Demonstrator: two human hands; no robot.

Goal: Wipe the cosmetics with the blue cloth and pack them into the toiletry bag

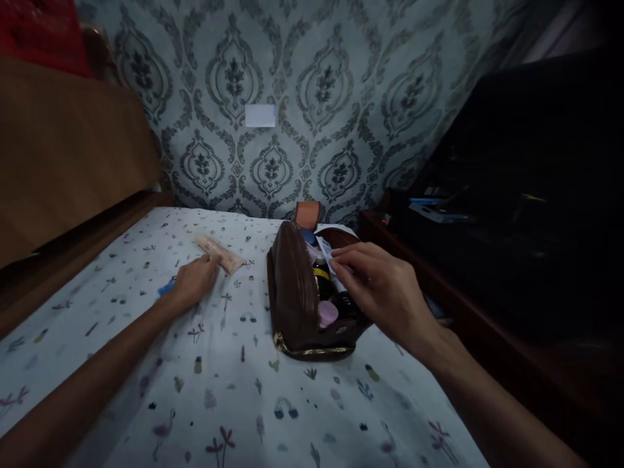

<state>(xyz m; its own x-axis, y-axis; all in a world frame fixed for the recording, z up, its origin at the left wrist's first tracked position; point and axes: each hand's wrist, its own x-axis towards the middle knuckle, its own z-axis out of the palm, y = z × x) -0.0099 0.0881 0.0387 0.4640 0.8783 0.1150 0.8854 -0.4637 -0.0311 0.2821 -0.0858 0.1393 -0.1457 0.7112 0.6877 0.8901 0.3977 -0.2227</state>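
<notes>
A brown zip pouch (292, 286) stands unzipped on the patterned bed sheet (234, 390), with several small cosmetic items inside, among them a pink-lidded jar (327, 313). My right hand (380, 286) reaches into the pouch, its fingers pinched on a white-and-blue packet (327, 253). My left hand (195, 279) rests curled on the sheet, touching the near end of a peach tube (219, 253). A blue item (166, 286) shows partly under that hand.
A wooden headboard (68, 156) runs along the left. Patterned wallpaper (312, 97) with a white switch plate (260, 115) is behind. Dark furniture (511, 214) with small items on it stands at the right, close to the bed edge.
</notes>
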